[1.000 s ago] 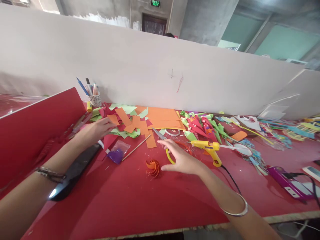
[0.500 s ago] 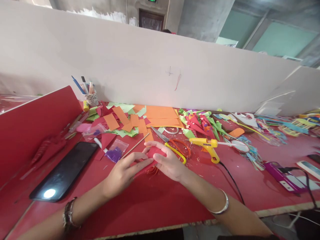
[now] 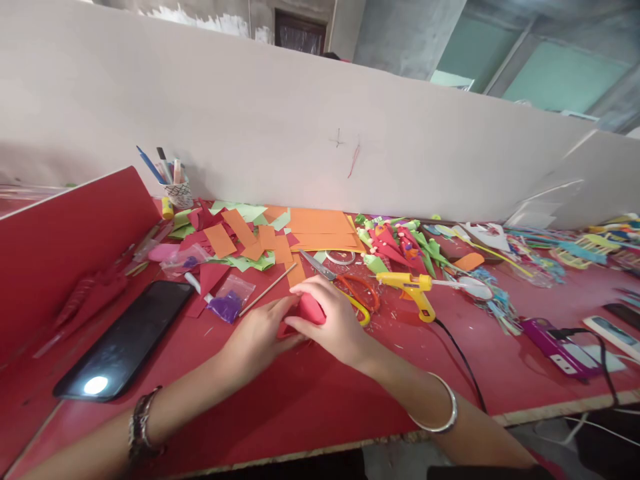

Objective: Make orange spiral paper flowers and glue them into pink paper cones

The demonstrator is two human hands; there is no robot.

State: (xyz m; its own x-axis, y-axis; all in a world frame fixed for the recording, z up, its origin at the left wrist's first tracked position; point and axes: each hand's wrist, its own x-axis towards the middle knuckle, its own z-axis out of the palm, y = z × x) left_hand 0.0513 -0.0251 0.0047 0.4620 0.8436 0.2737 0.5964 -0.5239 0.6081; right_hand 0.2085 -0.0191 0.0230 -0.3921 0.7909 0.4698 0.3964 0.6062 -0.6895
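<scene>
Between my two hands is a piece of red paper (image 3: 312, 308), curved or rolled, partly hidden by the fingers. My left hand (image 3: 263, 330) grips its left side, fingers closed around the lower edge. My right hand (image 3: 334, 317) wraps the other side, with the thumb across the front. Just behind the hands lie scissors (image 3: 364, 308) with orange and yellow handles. A thin wooden stick (image 3: 267, 289) rests on the table to the left of them. To the right is a yellow hot glue gun (image 3: 407, 288) with a clear glue stick in its back.
Orange paper pieces (image 3: 320, 230) and red and green scraps spread along the back. Small paper cone bundles (image 3: 393, 247) sit right of them. A black phone (image 3: 127, 340) lies at left, near a pen cup (image 3: 179, 195). A purple power strip (image 3: 560, 347) is at right.
The red paper has turned from lying flatter to a more upright, curved shape in my hands. My right fingers now close further around it. The view has shifted slightly.
</scene>
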